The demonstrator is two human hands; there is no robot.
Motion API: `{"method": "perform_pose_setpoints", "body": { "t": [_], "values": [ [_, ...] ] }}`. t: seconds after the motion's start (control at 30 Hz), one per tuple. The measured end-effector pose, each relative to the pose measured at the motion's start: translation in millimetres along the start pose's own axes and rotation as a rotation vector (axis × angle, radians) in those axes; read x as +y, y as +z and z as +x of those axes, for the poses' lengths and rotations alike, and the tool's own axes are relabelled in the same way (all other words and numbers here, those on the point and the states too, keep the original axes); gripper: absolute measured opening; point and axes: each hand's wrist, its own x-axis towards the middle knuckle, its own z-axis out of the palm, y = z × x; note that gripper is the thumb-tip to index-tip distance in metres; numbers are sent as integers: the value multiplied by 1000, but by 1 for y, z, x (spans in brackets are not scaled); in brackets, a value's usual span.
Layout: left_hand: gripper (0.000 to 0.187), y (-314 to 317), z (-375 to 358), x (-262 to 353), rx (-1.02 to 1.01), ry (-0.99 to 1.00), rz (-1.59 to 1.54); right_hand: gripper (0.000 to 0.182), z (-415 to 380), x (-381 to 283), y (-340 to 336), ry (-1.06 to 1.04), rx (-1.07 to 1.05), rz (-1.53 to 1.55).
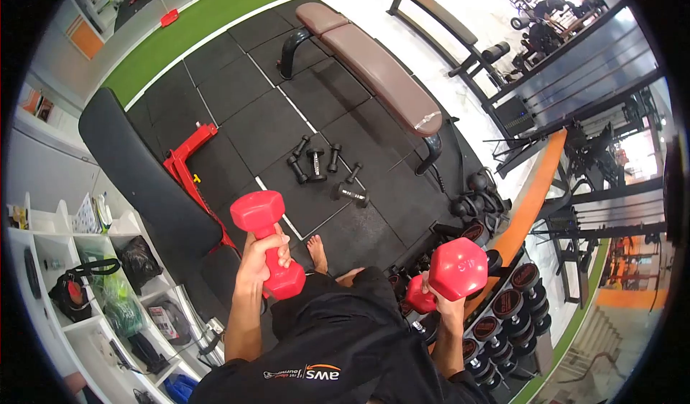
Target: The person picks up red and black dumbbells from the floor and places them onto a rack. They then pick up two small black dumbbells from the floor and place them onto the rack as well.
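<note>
My left hand (260, 260) is closed around the handle of a red dumbbell (257, 210), whose hexagonal heads stick out above and below the fist. In my right hand (447, 305) is a second red dumbbell (458, 268); one of its heads faces the camera and hides much of the grip, while the other shows behind it to the left. Both forearms are raised, with the dumbbells held apart on either side of my body. Several small black dumbbells (316, 165) lie on the dark floor mat ahead of my bare feet.
A brown padded bench (374, 60) stands ahead, and a black backrest bench with a red frame (147, 163) is at left. White cubbies (79, 325) with bags line the lower left. A rack of black dumbbells (507, 303) and several kettlebells (476, 197) are at right.
</note>
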Motion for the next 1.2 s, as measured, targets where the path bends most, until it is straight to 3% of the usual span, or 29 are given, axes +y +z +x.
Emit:
{"method": "perform_pose_setpoints", "body": {
  "t": [0.17,0.5,0.6,0.7,0.8,0.9,1.1,1.2],
  "values": [
    [14,-8,15,6,53,31,-33,15,31,55,-32,-140,10,-308],
    [15,25,56,-1,266,99,-49,36,140,23,-39,-328,-206,-635],
    [15,37,71,-8,299,119,-105,38,181,3,-33,-211,-287,-627],
    [15,44,84,-19,357,142,-130,38,217,37,-48,-324,-313,-707],
    [15,58,92,-21,428,152,-165,36,244,25,-43,-95,-366,-522],
    [17,57,100,-24,474,157,-170,32,270,12,-34,-167,-454,-699],
    [15,25,119,-14,550,171,-257,34,309,-4,20,103,-460,-625],
    [15,1,129,-2,584,185,-281,30,323,6,39,-21,-511,-681]
  ]
}}
